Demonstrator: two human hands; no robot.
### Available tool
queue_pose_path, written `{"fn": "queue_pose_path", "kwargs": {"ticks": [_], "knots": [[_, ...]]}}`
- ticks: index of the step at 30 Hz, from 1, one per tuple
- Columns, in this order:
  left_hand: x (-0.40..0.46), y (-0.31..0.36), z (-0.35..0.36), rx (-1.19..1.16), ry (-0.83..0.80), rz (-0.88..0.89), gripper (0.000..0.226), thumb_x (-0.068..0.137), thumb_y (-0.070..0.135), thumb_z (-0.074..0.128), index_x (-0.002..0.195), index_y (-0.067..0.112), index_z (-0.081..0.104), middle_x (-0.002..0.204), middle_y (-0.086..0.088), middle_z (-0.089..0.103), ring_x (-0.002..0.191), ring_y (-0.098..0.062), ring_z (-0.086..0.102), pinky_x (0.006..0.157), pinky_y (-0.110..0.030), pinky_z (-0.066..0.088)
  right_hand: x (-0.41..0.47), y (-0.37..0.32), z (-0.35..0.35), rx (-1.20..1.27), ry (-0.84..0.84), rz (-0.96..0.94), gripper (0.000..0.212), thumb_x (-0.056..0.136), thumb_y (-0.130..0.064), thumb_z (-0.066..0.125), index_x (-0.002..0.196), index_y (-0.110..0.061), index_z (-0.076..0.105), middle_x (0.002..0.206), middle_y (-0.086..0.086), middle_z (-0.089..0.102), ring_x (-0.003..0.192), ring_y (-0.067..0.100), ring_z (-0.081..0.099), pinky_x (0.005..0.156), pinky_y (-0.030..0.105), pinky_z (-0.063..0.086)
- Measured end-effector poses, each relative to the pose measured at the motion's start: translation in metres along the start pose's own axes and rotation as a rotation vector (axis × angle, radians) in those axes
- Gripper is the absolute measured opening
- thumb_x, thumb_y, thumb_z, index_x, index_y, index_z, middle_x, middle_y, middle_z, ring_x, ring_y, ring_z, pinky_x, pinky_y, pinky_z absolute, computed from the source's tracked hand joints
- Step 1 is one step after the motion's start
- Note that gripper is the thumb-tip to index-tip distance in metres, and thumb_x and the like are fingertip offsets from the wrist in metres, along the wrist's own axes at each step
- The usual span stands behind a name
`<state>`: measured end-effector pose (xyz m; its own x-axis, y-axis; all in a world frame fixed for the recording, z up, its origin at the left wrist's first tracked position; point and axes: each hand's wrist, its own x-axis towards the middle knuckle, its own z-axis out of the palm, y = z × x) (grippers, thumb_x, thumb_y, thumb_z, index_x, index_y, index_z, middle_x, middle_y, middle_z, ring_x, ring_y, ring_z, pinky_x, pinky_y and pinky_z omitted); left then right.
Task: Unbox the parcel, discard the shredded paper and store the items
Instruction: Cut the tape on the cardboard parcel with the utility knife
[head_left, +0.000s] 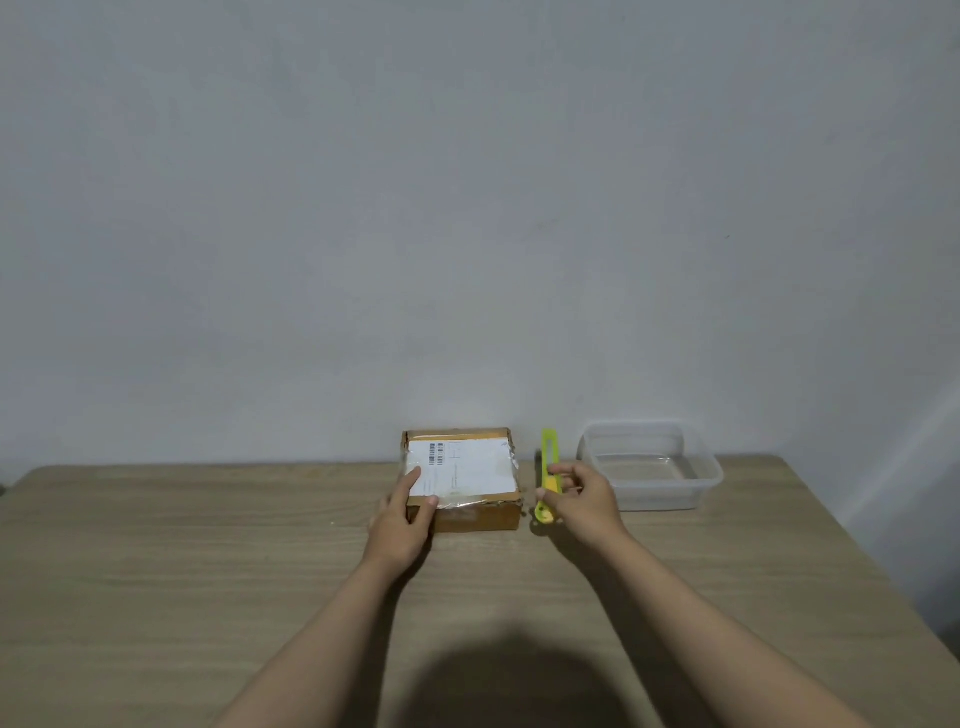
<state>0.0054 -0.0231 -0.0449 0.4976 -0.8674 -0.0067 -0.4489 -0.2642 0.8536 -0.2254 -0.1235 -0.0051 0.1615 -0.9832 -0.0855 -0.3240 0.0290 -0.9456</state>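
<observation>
The taped cardboard parcel (462, 480) on the bench (208, 545) looks light and stiff, its slick tape best steadied at the corner the left hand (402, 517) grips, while the right hand (582, 499) apparently pinches a yellow cutter (548, 457).

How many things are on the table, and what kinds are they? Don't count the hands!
Cardboard parcel, taped shut, with a white label: 1
Yellow-green utility knife: 1
Clear plastic container, no lid: 1
Total: 3 things on the wooden table.
The left hand holds the parcel and the right hand grips the knife.
</observation>
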Motion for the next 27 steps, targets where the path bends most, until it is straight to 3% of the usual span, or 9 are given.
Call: {"fn": "queue_pose_path", "kwargs": {"ticks": [2,4,7,12,15,16,19,22,27], "knots": [[-0.001,0.001,0.0,0.029,-0.012,0.003,0.051,0.092,0.038,0.052,0.14,0.036,0.035,0.145,-0.011,0.038,0.133,-0.03,0.035,0.112,-0.044,0.028,0.003,-0.019,0.006,-0.055,-0.032,-0.094,0.032,0.074,0.0,0.074,0.102,-0.01,0.063,0.079,-0.002,0.055,0.066,0.005,0.055,0.056,0.006,0.048],[-0.002,0.004,-0.001,0.056,-0.023,0.007,0.052,0.093,0.038,0.051,0.142,0.036,0.032,0.145,-0.011,0.037,0.134,-0.031,0.034,0.112,-0.041,0.027,0.011,-0.029,0.018,-0.105,-0.064,-0.134,0.034,0.072,-0.003,0.076,0.103,-0.009,0.064,0.077,-0.006,0.055,0.065,0.003,0.052,0.057,0.004,0.045],[-0.001,0.005,-0.003,0.088,-0.044,-0.005,0.055,0.093,0.041,0.049,0.143,0.039,0.028,0.143,-0.012,0.038,0.133,-0.031,0.034,0.109,-0.038,0.027,0.019,-0.033,0.036,-0.209,-0.158,-0.09,0.038,0.07,-0.012,0.077,0.105,-0.014,0.064,0.078,-0.005,0.053,0.068,0.011,0.053,0.067,0.018,0.047],[0.001,0.005,-0.009,0.101,-0.077,0.019,0.061,0.09,0.043,0.052,0.144,0.042,0.023,0.142,-0.006,0.04,0.13,-0.026,0.04,0.108,-0.037,0.034,0.022,-0.019,0.041,-0.269,-0.167,-0.044,0.029,0.074,-0.034,0.072,0.097,-0.039,0.056,0.109,0.002,0.04,0.101,0.018,0.049,0.097,0.028,0.042],[0.004,0.006,-0.015,0.13,-0.116,0.036,0.064,0.089,0.043,0.053,0.145,0.037,0.023,0.149,0.0,0.037,0.133,-0.022,0.039,0.108,-0.039,0.036,0.018,-0.018,0.041,-0.11,-0.275,-0.037,0.029,0.084,-0.023,0.066,0.109,-0.027,0.053,0.112,0.006,0.054,0.089,0.011,0.056,0.078,0.018,0.049],[0.004,0.007,-0.016,0.131,-0.123,0.037,0.064,0.089,0.043,0.053,0.145,0.036,0.023,0.15,0.002,0.036,0.133,-0.021,0.039,0.108,-0.04,0.036,0.016,-0.019,0.042,-0.068,-0.307,-0.022,0.029,0.086,-0.021,0.064,0.112,-0.024,0.052,0.11,0.009,0.06,0.084,0.012,0.059,0.075,0.02,0.051],[0.005,0.012,-0.018,0.135,-0.123,0.037,0.065,0.089,0.038,0.056,0.146,0.027,0.026,0.149,0.002,0.038,0.133,-0.019,0.04,0.107,-0.035,0.037,0.014,-0.02,0.045,-0.03,-0.278,-0.003,0.027,0.086,-0.017,0.064,0.109,-0.024,0.052,0.103,0.013,0.066,0.077,0.017,0.062,0.074,0.031,0.053],[-0.001,0.019,-0.021,0.118,-0.123,0.037,0.066,0.087,0.033,0.061,0.145,0.02,0.031,0.145,0.0,0.044,0.129,-0.016,0.045,0.1,-0.025,0.037,0.008,-0.027,0.044,-0.074,-0.231,-0.023,0.026,0.082,-0.017,0.067,0.105,-0.024,0.055,0.095,0.007,0.066,0.07,0.014,0.06,0.066,0.026,0.05],[-0.037,0.03,-0.033,0.094,-0.065,0.054,0.069,0.083,0.034,0.067,0.143,0.019,0.036,0.142,0.003,0.048,0.126,-0.013,0.048,0.101,-0.027,0.04,-0.027,-0.037,0.023,0.003,-0.266,-0.069,0.029,0.084,-0.013,0.067,0.109,-0.021,0.055,0.098,0.005,0.066,0.078,0.011,0.064,0.061,0.014,0.05]]}}
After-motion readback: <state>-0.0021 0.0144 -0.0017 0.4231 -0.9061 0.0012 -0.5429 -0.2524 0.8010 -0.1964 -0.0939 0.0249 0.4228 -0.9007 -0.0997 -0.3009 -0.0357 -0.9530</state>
